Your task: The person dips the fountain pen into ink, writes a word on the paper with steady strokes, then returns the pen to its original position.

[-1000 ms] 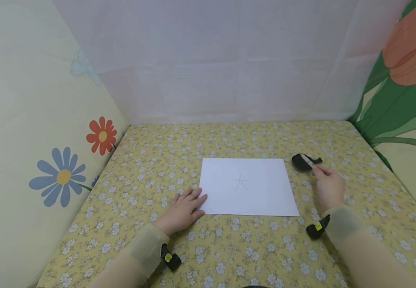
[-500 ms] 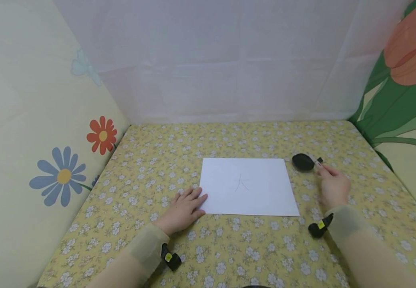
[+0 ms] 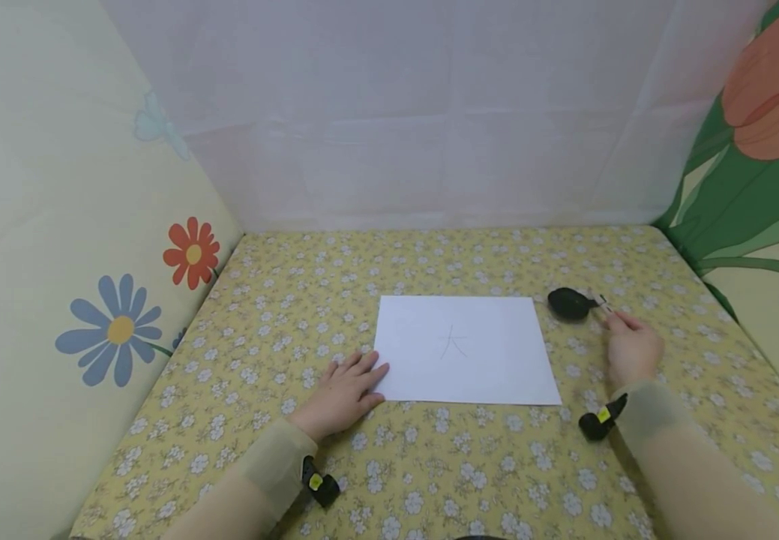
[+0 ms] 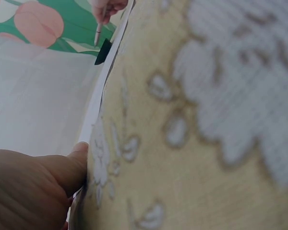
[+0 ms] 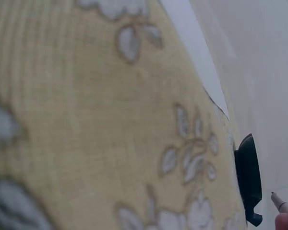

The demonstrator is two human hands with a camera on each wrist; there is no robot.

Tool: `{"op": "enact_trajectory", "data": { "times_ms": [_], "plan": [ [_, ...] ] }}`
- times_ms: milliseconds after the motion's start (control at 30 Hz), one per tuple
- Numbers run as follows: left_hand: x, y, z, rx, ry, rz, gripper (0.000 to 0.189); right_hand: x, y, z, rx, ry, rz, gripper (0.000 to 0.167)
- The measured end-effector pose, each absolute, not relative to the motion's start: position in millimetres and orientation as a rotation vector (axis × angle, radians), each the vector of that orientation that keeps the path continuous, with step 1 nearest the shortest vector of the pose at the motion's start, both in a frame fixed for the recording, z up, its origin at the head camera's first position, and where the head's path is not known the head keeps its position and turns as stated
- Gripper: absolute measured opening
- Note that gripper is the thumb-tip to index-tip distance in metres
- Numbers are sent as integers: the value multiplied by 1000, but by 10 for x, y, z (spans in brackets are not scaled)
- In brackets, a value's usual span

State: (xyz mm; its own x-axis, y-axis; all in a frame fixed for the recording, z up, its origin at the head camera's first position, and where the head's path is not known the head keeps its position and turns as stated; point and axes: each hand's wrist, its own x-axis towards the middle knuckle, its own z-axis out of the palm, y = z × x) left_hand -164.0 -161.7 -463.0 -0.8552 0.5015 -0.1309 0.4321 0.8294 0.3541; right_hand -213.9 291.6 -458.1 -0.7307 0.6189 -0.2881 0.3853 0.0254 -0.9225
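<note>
A white sheet of paper (image 3: 497,367) lies on the table with a thin-lined character, 大, drawn near its middle. My left hand (image 3: 340,394) rests flat with fingers spread, its fingertips on the sheet's left edge. To the right, my right hand (image 3: 634,351) pinches a light-coloured slim pen (image 3: 603,302), its dark tip showing in the right wrist view. The pen is held near the narrow end of a black oval piece (image 3: 568,304) like a shallow dish with a short handle. That black piece (image 5: 249,175) and the pen (image 5: 281,203) appear apart in the right wrist view.
A yellow floral cloth (image 3: 443,472) covers the table. A white sheet wall (image 3: 396,165) closes the back, with flower-printed panels at left and right. Both wrists wear black straps with small cameras (image 3: 322,484).
My right hand has moved a little right, drawing the pen from over the black oval piece to its handle end. The left hand and paper have stayed put.
</note>
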Motion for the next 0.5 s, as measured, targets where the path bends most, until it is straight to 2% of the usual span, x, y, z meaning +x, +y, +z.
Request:
{"op": "enact_trajectory", "data": {
  "times_ms": [500],
  "plan": [
    [-1639,-1616,-4632,721,2789,465,56,-2135,2917,-4613,-1066,-2177,1676,47]
  ]
}}
